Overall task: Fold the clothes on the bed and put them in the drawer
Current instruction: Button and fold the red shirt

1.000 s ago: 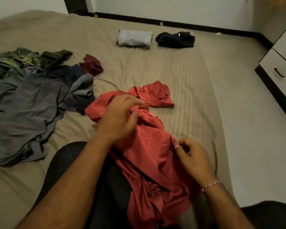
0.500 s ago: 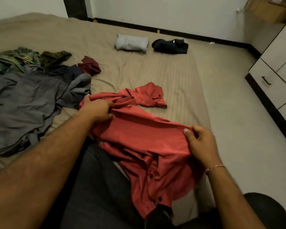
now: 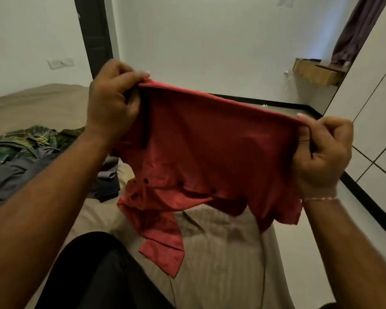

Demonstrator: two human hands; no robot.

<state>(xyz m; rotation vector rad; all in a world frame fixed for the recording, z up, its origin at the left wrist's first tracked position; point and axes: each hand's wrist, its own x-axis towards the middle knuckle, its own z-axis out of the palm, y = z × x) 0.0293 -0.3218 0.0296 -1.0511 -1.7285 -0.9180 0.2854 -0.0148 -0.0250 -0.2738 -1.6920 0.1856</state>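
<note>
Red shirt (image 3: 201, 152) held up over bed (image 3: 221, 253) — left hand (image 3: 112, 101) & right hand (image 3: 321, 152) both gripping top edge.

The left hand (image 3: 112, 101) and right hand (image 3: 323, 152) are each pinching a top corner of a red shirt (image 3: 205, 157), holding it stretched in the air above the bed (image 3: 221, 253). The shirt's dark buttons are facing the camera, its lower edge hanging crumpled. Unfolded clothes (image 3: 20, 157) are lying heaped at left.

White walls (image 3: 210, 41), dark doorframe (image 3: 94, 36), wooden shelf (image 3: 319, 72), white wardrobe (image 3: 374, 103).
</note>
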